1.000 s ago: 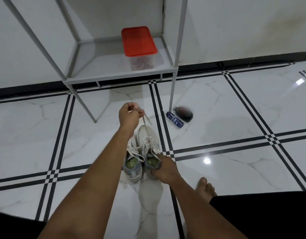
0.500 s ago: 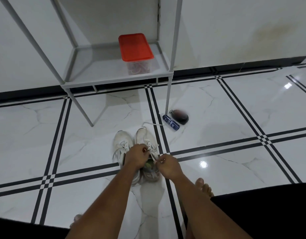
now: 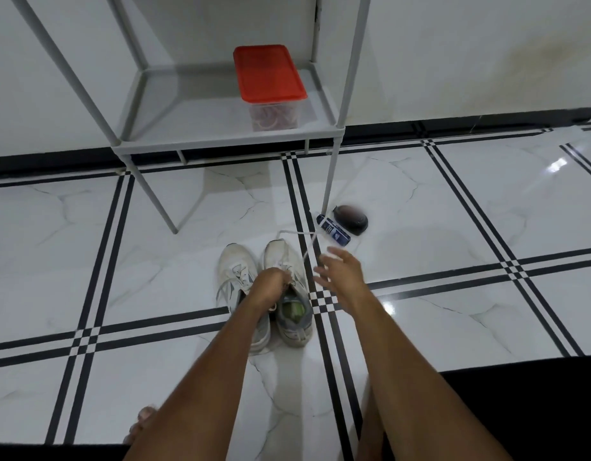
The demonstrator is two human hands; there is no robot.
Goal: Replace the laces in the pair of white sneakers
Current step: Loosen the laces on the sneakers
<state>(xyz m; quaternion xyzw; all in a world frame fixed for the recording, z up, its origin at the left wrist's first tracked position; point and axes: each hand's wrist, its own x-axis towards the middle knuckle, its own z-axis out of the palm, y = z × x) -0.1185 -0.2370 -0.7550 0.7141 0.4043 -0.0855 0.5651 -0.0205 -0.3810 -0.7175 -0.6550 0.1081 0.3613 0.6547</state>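
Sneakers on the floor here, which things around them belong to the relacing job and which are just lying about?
Job: right sneaker, left sneaker, loose white lace, left hand, right hand.

Lying about: red-lidded box on the grey rack, blue tube, dark pouch.

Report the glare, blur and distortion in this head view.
Head view: ceiling-light glare shows as bright spots on the glossy tiled floor, one right of the right forearm, another far right; the right hand is motion-blurred with fingers spread, while the left hand at the right sneaker is sharper; wide-angle distortion bows the tile lines and splays the rack legs.
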